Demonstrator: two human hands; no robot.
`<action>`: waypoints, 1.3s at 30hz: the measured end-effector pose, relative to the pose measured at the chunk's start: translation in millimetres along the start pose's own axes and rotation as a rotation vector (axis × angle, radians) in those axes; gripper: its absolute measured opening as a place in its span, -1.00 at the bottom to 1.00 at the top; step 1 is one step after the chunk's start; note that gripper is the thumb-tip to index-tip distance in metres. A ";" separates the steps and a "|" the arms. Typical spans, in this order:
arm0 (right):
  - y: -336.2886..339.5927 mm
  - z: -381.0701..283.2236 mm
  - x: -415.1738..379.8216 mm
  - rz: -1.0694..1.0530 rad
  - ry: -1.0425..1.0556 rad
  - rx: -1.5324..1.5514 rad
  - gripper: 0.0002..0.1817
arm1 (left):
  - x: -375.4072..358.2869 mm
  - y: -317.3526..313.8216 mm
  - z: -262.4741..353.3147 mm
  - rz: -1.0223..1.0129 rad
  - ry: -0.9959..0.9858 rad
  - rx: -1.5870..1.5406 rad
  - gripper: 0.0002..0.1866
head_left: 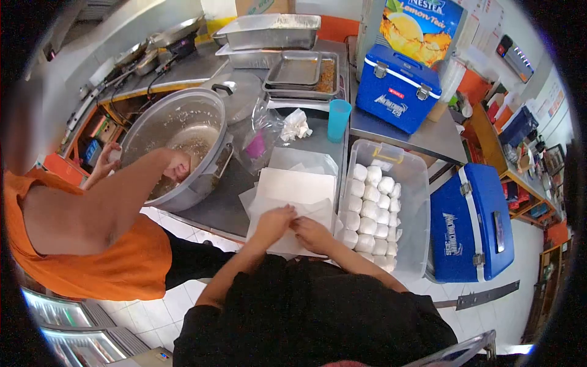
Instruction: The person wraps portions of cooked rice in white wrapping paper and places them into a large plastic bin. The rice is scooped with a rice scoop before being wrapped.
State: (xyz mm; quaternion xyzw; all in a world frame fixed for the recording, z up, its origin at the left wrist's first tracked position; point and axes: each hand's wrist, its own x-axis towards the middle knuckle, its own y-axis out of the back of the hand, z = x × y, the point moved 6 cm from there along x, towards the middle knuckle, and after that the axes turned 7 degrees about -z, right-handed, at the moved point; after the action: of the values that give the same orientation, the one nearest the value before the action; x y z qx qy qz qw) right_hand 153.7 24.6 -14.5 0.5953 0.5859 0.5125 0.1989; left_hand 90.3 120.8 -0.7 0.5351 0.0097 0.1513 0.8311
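Note:
My left hand (275, 222) and my right hand (310, 235) are close together at the table's near edge, fingers closed on a thin white paper sheet (306, 209). Whether anything lies inside the paper under my fingers is hidden. Beneath it rests a stack of white paper (296, 183), with several loose translucent sheets fanned around its edges. Just right of my right hand stands a clear plastic bin (416, 205), holding rows of small white wrapped bundles (369, 209).
At left, a co-worker in orange reaches one hand (177, 165) into a large metal pot (215, 174). Behind the paper are a crumpled tissue (296, 125), a blue cup (339, 121) and metal trays (299, 68). Blue coolers (397, 88) stand on the right.

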 end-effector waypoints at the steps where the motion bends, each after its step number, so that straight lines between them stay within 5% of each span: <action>1: 6.2 10.5 -10.2 0.043 -0.114 0.193 -0.60 | -5.6 -9.0 1.1 -0.003 -0.002 0.001 -0.77; 4: 12.8 44.0 -48.3 0.172 -0.304 0.018 -0.60 | -17.2 -21.6 5.6 0.070 -0.018 0.037 -0.70; 6: 20.5 72.9 -66.8 0.197 -0.632 0.108 -0.61 | -21.8 -34.1 -2.0 0.038 -0.027 0.123 -0.58; 9: 67.6 55.4 -52.0 0.440 -0.662 0.021 -0.63 | -28.5 -53.6 -8.4 0.014 -0.015 0.145 -0.51; 12: 75.5 42.9 -29.3 0.207 -0.373 -0.224 -0.68 | -31.0 -52.3 -0.1 -0.012 0.062 0.247 -0.47; 16: 51.9 12.5 -8.5 0.168 -0.159 -0.059 -0.74 | -37.4 -48.7 2.8 0.032 0.057 0.253 -0.46; 25: -0.9 19.8 -26.7 0.092 -0.323 0.040 -0.71 | -55.3 -43.7 -34.3 0.073 0.078 -0.067 -0.47; 30: -7.7 44.0 -32.4 0.115 -0.356 0.037 -0.81 | -41.2 -11.7 -50.4 0.108 -0.058 0.007 -0.79; 34: -5.9 55.5 -24.0 0.068 -0.515 0.002 -0.78 | -20.1 3.0 -54.3 0.009 -0.043 -0.158 -0.85; 36: 0.4 60.0 -14.1 -0.042 -0.782 0.149 -0.69 | -5.3 1.6 -62.0 -0.144 0.163 -0.205 -0.86; 39: 7.4 62.2 -4.7 0.009 -0.845 0.024 -0.59 | 19.4 3.1 -62.3 -0.346 0.347 -0.100 -0.84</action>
State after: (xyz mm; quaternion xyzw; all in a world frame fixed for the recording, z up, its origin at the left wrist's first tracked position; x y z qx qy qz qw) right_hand 210.7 41.3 -34.6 0.7580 0.4563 0.2174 0.4123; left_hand 97.0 182.2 -21.7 0.4496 0.2361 0.0967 0.8560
